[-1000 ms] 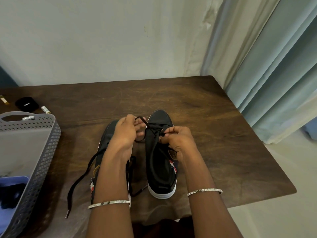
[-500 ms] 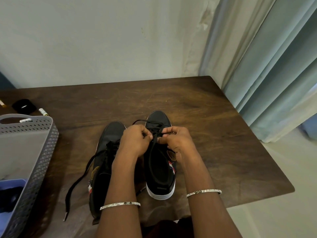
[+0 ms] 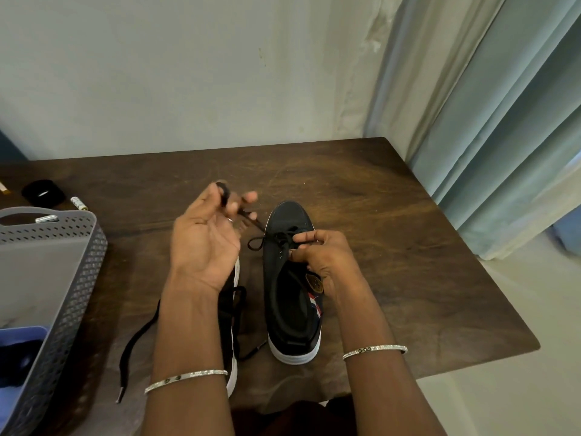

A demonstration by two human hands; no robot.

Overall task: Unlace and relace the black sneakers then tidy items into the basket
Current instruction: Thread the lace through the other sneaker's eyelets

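Two black sneakers with white soles stand side by side on the dark wooden table point(image 3: 393, 247), toes pointing away. The right sneaker point(image 3: 290, 309) is in full view. My left arm hides most of the left sneaker point(image 3: 232, 338). My left hand point(image 3: 207, 240) is raised, palm toward me, and pinches a black lace point(image 3: 243, 212) pulled up and to the left from the right sneaker. My right hand point(image 3: 320, 256) pinches the lacing at that sneaker's front eyelets. A loose lace point(image 3: 138, 335) from the left sneaker trails over the table toward the basket.
A grey perforated basket point(image 3: 78, 278) stands at the left edge with a blue item point(image 3: 22, 350) inside. Behind it lie a black round object point(image 3: 42, 192) and small batteries point(image 3: 78, 202). A wall is at the back. Curtains point(image 3: 503, 136) hang beyond the table's right edge.
My left hand has risen and swung left from beside my right hand, drawing the lace out of the right sneaker. My right hand has stayed at the eyelets.
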